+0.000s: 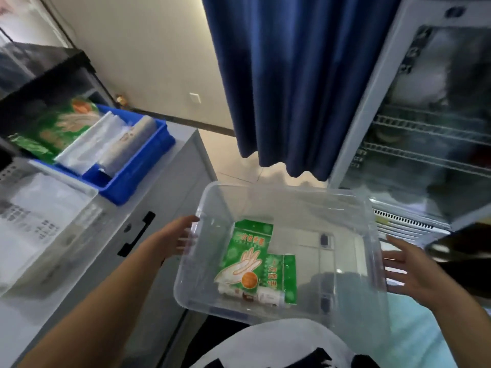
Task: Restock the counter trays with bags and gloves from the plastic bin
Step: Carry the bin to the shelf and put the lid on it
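Observation:
A clear plastic bin (345, 264) is in front of me at waist height. In it lie a green glove packet (247, 251), a second green packet (284, 277) and a small white roll (265, 297). My left hand (178, 237) grips the bin's left wall, thumb at the rim and fingers showing through the plastic. My right hand (414, 272) is beside the bin's right wall with its fingers spread, holding nothing. On the counter at left stands a blue tray (138, 176) with green glove packets (53, 126), clear bags (90, 144) and a bag roll (130, 144).
A clear tray (53, 197) with white bags sits on the counter in front of the blue tray. The grey counter cabinet (170, 187) is just left of the bin. A blue curtain (292, 75) hangs ahead. A glass-door fridge (425, 128) stands at right.

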The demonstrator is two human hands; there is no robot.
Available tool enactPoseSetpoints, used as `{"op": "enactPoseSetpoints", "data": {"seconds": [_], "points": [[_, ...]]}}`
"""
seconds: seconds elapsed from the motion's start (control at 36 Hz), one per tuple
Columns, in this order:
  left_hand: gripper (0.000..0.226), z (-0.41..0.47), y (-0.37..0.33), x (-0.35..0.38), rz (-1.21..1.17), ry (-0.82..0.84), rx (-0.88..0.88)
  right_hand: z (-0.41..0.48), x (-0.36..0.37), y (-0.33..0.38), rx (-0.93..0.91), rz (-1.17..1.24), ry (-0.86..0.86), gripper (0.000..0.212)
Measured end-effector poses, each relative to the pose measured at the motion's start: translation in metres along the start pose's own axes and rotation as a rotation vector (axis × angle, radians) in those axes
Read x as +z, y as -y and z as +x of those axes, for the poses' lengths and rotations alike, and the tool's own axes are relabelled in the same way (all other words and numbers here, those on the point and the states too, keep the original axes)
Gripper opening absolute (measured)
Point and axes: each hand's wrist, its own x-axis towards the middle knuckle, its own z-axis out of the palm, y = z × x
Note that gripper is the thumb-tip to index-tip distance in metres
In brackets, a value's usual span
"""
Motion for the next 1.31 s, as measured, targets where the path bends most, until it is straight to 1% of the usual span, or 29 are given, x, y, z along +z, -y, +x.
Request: {"op": "enactPoseSetpoints", "data": {"seconds": [0.11,0.19,0.33,0.44,0.56,0.69,0.78,0.92,1.0,1.06,1.11,1.22,1.31], "points": [[0.035,0.050,-0.076,0.016,0.155,0.075,0.006,0.003,0.004,0.024,0.011,0.054,-0.078,0.051],[0.044,0.086,-0.135,0.025,0.247,0.104,0.030,0.006,0.017,0.046,0.006,0.112,-0.133,0.056],[0.054,0.119,-0.233,0.030,0.347,0.162,0.091,0.002,0.058,0.086,-0.028,0.199,-0.222,0.048],[0.054,0.134,-0.313,0.026,0.411,0.205,0.167,0.002,0.096,0.120,-0.068,0.293,-0.240,0.048],[0.054,0.159,-0.385,0.020,0.418,0.184,0.248,0.007,0.133,0.161,-0.105,0.372,-0.227,0.043],[0.042,0.194,-0.453,0.007,0.421,0.145,0.213,0.028,0.168,0.222,-0.192,0.406,-0.189,0.040],[0.034,0.221,-0.485,-0.005,0.430,0.142,0.195,0.054,0.178,0.261,-0.192,0.383,-0.170,0.037],[0.039,0.276,-0.525,-0.028,0.391,0.127,0.147,0.123,0.186,0.331,-0.182,0.322,-0.138,0.037],[0.035,0.298,-0.542,-0.038,0.344,0.078,0.100,0.165,0.197,0.377,-0.158,0.271,-0.092,0.040],[0.032,0.308,-0.549,-0.048,0.272,0.029,0.073,0.190,0.207,0.410,-0.146,0.240,-0.053,0.044],[0.028,0.315,-0.553,-0.061,0.159,-0.016,0.034,0.212,0.219,0.444,-0.126,0.213,-0.016,0.043],[0.019,0.325,-0.549,-0.086,-0.056,-0.121,-0.033,0.250,0.257,0.507,-0.126,0.115,0.048,0.028],[0.019,0.333,-0.542,-0.104,-0.186,-0.219,-0.061,0.274,0.295,0.550,-0.134,0.026,0.090,0.018]]}}
